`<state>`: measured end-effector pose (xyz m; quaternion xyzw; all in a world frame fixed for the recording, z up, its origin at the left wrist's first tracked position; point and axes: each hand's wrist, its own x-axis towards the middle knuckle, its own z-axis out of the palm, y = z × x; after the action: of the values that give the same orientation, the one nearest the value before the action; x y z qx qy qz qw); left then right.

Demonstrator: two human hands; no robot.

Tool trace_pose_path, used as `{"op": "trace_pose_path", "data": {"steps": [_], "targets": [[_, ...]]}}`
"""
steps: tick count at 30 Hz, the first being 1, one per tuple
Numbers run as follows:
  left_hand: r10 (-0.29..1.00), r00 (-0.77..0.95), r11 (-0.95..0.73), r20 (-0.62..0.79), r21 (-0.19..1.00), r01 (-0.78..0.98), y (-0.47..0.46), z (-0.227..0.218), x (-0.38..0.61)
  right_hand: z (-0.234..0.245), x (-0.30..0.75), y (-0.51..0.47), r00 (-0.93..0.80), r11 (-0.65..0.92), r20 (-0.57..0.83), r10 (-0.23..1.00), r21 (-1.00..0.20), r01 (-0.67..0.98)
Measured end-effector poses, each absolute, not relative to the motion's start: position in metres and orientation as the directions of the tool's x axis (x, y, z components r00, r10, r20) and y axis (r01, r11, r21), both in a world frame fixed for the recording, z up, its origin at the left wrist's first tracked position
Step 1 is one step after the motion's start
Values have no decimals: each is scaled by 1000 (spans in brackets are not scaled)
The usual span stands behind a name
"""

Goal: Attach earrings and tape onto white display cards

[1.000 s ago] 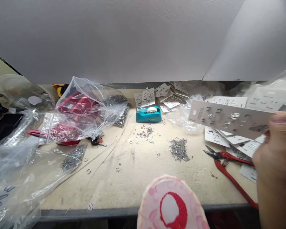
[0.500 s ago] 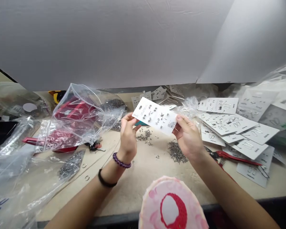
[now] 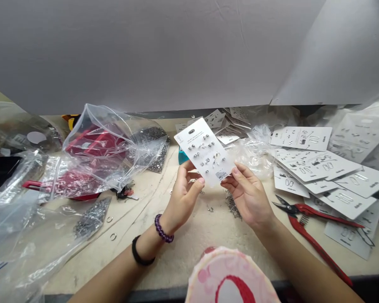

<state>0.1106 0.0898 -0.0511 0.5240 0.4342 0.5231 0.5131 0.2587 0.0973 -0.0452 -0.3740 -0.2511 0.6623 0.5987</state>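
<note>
A white earring card point(image 3: 204, 150) studded with several small metal pieces is held up over the middle of the bench. My left hand point(image 3: 183, 198) pinches its lower left edge with thumb and fingers. My right hand point(image 3: 249, 194) grips the lower right corner by the barcode. The card is tilted, its hang-hole end pointing up and left. Below it lie loose metal bits point(image 3: 232, 203) on the beige benchtop point(image 3: 164, 235), partly hidden by my hands.
Red-handled pliers point(image 3: 306, 219) lie to the right, near a spread of white cards point(image 3: 318, 168). A teal tape dispenser point(image 3: 181, 156) sits behind the held card. Clear plastic bags point(image 3: 110, 143) with red items fill the left. A pink round object point(image 3: 230, 277) is at the front edge.
The card came in from the right in my right hand, my left hand joined it, and both then turned it from nearly level to a steeper tilt, closer in.
</note>
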Motion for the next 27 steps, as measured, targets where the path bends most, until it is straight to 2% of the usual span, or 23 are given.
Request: {"op": "trace_pose_path", "data": {"steps": [8, 11, 13, 15, 17, 19, 22, 27], "targets": [[989, 95, -100, 114, 986, -133, 89, -49, 113, -49, 254, 93, -117, -243, -215, 970, -793, -559], [992, 86, -79, 92, 987, -140, 92, -50, 112, -50, 255, 93, -217, -261, -185, 959, -876, -406], [997, 44, -64, 70, 990, -129, 95, -50, 110, -48, 261, 95, -233, -173, -116, 966, -955, -241], [998, -27, -57, 55, 991, -119, 99, -48, 106, -46, 269, 99, -137, -21, -16, 990, -999, -36], [994, -91, -68, 57, 991, -118, 102, -46, 102, -43, 278, 104, 20, 104, 109, 994, -981, 164], [988, -134, -90, 74, 989, -117, 104, -45, 98, -41, 289, 109, 155, 166, 218, 963, -942, 292], [977, -189, -118, 95, 986, -115, 106, -44, 95, -41, 305, 118, 302, 192, 311, 901, -911, 364], [964, -240, -148, 111, 979, -138, 106, -42, 93, -40, 330, 129, 392, 85, 354, 849, -824, 560]]}}
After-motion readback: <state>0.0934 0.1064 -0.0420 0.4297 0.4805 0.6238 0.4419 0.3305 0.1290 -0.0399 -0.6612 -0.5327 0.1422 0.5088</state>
